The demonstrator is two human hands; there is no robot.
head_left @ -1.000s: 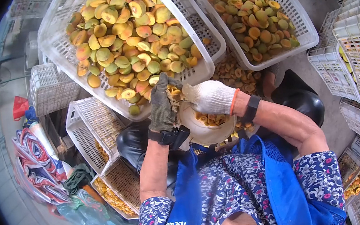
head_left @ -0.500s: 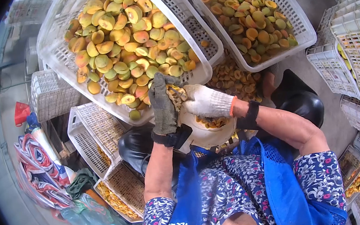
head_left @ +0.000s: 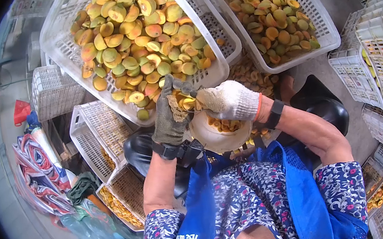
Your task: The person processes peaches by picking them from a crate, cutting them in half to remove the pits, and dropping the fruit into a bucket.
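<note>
My left hand (head_left: 170, 115), in a dark grey glove with worn fingertips, is closed around a cut peach half (head_left: 186, 103), its yellow flesh turned up. My right hand (head_left: 230, 101), in a white knit glove with an orange cuff, pinches right beside the fruit. Whatever sits between its fingers is too small to make out. Below both hands, a white bowl (head_left: 209, 142) holds brownish-yellow peach pieces (head_left: 225, 124). In front, a tilted white crate (head_left: 58, 42) is heaped with halved peaches (head_left: 143, 43).
Another crate of peach halves (head_left: 327, 29) stands at the front right. More pieces (head_left: 253, 75) lie between the crates. Stacked white crates (head_left: 382, 46) line the right side. On the left are low crates (head_left: 101, 131), striped sheeting (head_left: 39, 173) and a plastic bag (head_left: 96, 238).
The peach half's flesh now shows more openly in my left hand, which has tilted outward. My right hand has shifted slightly right. The view has moved a little.
</note>
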